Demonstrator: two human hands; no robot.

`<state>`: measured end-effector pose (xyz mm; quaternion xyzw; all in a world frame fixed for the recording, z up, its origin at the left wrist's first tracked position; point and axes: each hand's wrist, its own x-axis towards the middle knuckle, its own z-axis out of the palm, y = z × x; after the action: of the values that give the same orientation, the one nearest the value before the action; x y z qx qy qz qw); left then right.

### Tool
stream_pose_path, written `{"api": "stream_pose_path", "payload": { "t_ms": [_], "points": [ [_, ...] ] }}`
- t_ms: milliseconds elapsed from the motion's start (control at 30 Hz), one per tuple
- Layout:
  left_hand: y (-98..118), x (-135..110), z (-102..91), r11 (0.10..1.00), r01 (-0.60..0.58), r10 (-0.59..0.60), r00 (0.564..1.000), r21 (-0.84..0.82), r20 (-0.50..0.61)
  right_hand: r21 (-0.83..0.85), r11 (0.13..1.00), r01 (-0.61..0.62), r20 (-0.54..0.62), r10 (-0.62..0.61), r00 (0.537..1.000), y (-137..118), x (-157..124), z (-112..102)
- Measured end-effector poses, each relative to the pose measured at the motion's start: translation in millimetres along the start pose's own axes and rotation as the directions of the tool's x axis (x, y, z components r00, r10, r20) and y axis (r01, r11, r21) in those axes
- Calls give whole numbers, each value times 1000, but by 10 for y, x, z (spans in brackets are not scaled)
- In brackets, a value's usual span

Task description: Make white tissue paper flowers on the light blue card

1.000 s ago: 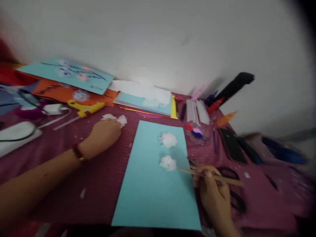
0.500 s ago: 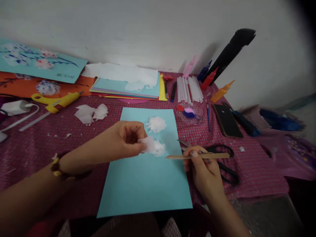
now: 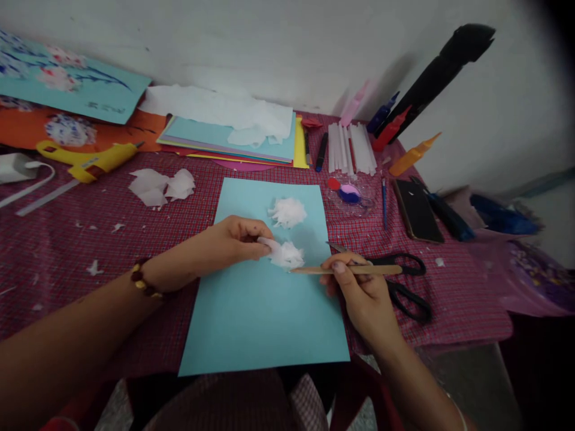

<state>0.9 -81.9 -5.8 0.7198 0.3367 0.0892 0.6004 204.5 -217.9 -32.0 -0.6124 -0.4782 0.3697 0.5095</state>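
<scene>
My left hand pinches a small piece of white tissue paper at the left edge of the lower white tissue flower. Between the fingers of my right hand lies a wooden craft stick, its tip close to that flower's lower right side. A second fluffy tissue flower sits higher up on the light blue sheet of paper. Black-handled scissors lie partly hidden behind my right hand.
Loose tissue pieces and a yellow glue gun lie at left. Behind are stacked coloured papers and glue sticks. A paint palette, a phone and paint bottles are at right.
My left hand has brought the tissue piece against the lower flower. The craft stick has moved slightly left, nearer the flower. The whole view has shifted a little.
</scene>
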Motion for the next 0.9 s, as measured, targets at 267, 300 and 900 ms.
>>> {"api": "stream_pose_path", "payload": {
  "t_ms": [267,300,900],
  "points": [
    [-80,-3,-90,993,-102,89,981,68,174,0,1000,7,-14,-7,1000,38,19,12],
    [-93,0,-88,993,-93,76,976,74,202,-4,1000,9,-14,-9,1000,38,20,12],
    [-147,6,419,888,-214,287,950,406,-127,70,992,106,-199,-90,976,47,-77,3]
  ]
}}
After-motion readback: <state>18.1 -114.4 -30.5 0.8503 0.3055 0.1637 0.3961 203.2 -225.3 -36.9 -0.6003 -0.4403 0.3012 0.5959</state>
